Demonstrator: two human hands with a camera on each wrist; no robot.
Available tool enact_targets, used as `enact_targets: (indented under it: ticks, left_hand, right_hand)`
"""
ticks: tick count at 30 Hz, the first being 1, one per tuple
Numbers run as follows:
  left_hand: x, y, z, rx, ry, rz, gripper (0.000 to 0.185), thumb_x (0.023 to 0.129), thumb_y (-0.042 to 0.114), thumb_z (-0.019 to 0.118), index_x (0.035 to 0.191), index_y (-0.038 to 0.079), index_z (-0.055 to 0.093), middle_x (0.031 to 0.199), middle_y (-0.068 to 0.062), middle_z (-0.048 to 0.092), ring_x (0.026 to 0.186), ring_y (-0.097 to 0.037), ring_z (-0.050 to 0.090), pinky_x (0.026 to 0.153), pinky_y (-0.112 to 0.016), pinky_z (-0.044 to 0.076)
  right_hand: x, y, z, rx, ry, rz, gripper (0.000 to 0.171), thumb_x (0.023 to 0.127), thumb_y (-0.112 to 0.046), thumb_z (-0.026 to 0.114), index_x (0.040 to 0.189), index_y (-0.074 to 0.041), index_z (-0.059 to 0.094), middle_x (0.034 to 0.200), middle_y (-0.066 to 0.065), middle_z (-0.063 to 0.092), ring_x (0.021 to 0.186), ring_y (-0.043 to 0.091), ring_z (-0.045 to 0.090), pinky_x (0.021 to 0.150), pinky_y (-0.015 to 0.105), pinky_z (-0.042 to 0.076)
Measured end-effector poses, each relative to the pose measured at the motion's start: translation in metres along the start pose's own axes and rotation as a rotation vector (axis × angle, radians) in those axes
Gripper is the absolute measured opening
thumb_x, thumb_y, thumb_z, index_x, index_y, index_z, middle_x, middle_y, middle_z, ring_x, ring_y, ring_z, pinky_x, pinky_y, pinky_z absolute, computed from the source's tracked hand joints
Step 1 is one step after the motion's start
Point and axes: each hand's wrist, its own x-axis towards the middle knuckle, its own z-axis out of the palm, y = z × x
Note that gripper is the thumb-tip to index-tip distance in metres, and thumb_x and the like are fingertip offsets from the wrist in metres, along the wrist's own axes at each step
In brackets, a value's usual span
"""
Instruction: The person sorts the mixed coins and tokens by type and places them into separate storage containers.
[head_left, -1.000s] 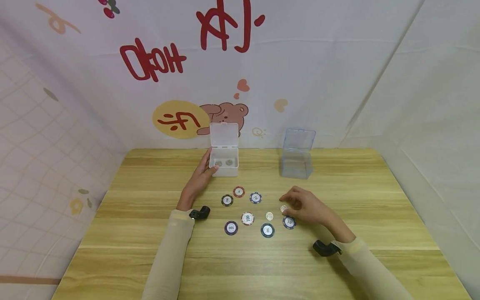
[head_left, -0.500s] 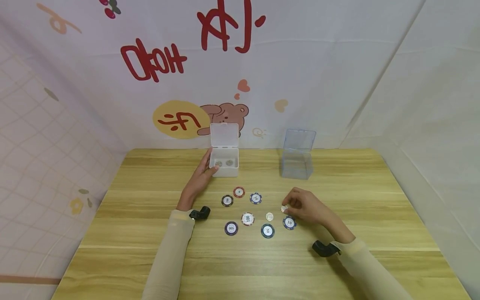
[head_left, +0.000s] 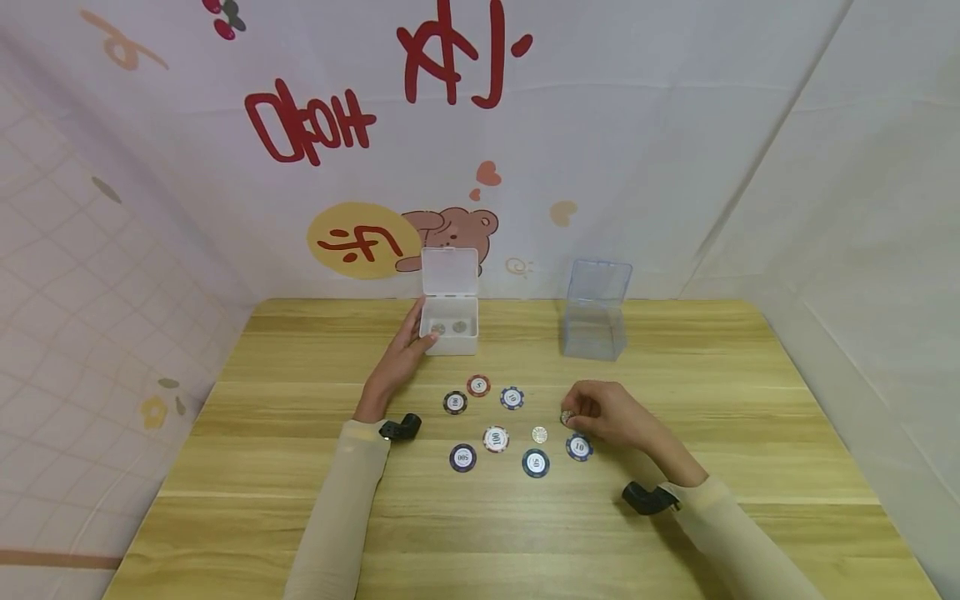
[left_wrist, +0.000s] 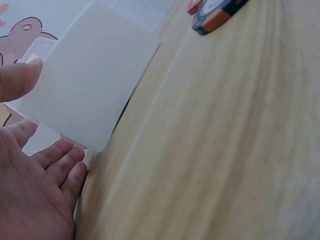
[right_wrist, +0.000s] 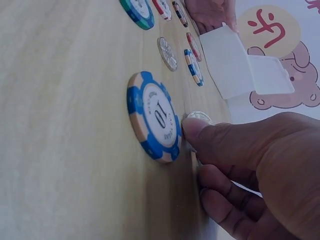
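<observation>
- Pinching a shiny coin (right_wrist: 201, 116) between thumb and fingers: that's the right hand (head_left: 611, 412), over the right half of the desk (head_left: 487, 533). Can't tell if the coin touches the wood.
- Left hand (head_left: 400, 358) has a grip on the white box (head_left: 453, 347), thumb over the rim at its front-left corner, fingers along the left side. Box sits near the desk's back edge, a bit left of the middle, lid (head_left: 450, 272) up.
- Two coins (head_left: 459, 327) lie side by side inside it.
- One loose coin (head_left: 540, 435) lies near the pinched one, toward the desk's left edge.
- Just beside the right hand, on the front-edge side: a blue 10 chip (head_left: 579, 447).
- Six more poker chips scattered mid-desk: red 5 (head_left: 478, 386), black one (head_left: 455, 402), second blue 10 (head_left: 512, 398), white 100 (head_left: 496, 439), purple 500 (head_left: 462, 457), green 50 (head_left: 536, 462).
- Clear box (head_left: 592, 343), lid up too, stands near the back edge, right of the middle.
</observation>
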Motion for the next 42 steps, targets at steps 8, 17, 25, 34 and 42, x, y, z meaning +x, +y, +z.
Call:
enact_targets:
  ticks: [8, 17, 25, 34, 42]
  left_hand:
    - [-0.001, 0.003, 0.001, 0.01, 0.002, -0.01, 0.074, 0.107, 0.01, 0.051, 0.167, 0.013, 0.007, 0.173, -0.015, 0.014, 0.156, -0.042, 0.023, 0.124, -0.059, 0.022]
    - [0.0, 0.001, 0.0, 0.002, 0.002, -0.003, 0.075, 0.107, 0.01, 0.051, 0.167, 0.013, 0.006, 0.172, -0.016, 0.013, 0.156, -0.042, 0.021, 0.124, -0.059, 0.021]
    - [0.001, 0.0, 0.001, 0.001, 0.0, 0.004, 0.075, 0.107, 0.009, 0.051, 0.166, 0.011, 0.006, 0.172, -0.017, 0.013, 0.157, -0.042, 0.02, 0.124, -0.059, 0.02]
    - [0.012, -0.03, -0.001, 0.006, 0.022, 0.011, 0.073, 0.108, 0.019, 0.051, 0.167, 0.028, 0.007, 0.174, -0.006, 0.013, 0.158, -0.035, 0.019, 0.126, -0.057, 0.018]
    - [0.012, -0.031, 0.0, 0.008, 0.041, 0.034, 0.073, 0.108, 0.021, 0.053, 0.166, 0.031, 0.01, 0.173, -0.003, 0.018, 0.156, -0.033, 0.026, 0.123, -0.056, 0.024]
  right_hand:
    - [0.002, -0.002, -0.004, -0.018, -0.016, -0.018, 0.008, 0.092, -0.011, 0.077, 0.096, -0.018, 0.074, 0.084, -0.009, 0.07, 0.074, 0.002, 0.061, 0.069, 0.022, 0.052]
    - [0.01, -0.006, -0.006, -0.036, 0.069, -0.026, 0.008, 0.095, -0.02, 0.074, 0.095, -0.012, 0.075, 0.087, -0.011, 0.073, 0.079, 0.001, 0.064, 0.075, 0.023, 0.055]
    - [0.023, -0.015, -0.004, -0.007, 0.128, -0.038, 0.004, 0.095, -0.018, 0.075, 0.091, -0.02, 0.075, 0.084, -0.009, 0.073, 0.078, 0.002, 0.064, 0.075, 0.024, 0.056]
    - [0.036, -0.028, -0.005, 0.029, 0.169, -0.051, 0.006, 0.094, -0.021, 0.076, 0.094, -0.015, 0.075, 0.087, -0.003, 0.076, 0.077, 0.004, 0.066, 0.075, 0.024, 0.057]
    - [0.049, -0.038, -0.005, 0.031, 0.197, -0.035, 0.006, 0.094, -0.019, 0.076, 0.097, -0.015, 0.073, 0.089, -0.005, 0.076, 0.079, 0.007, 0.067, 0.075, 0.025, 0.057]
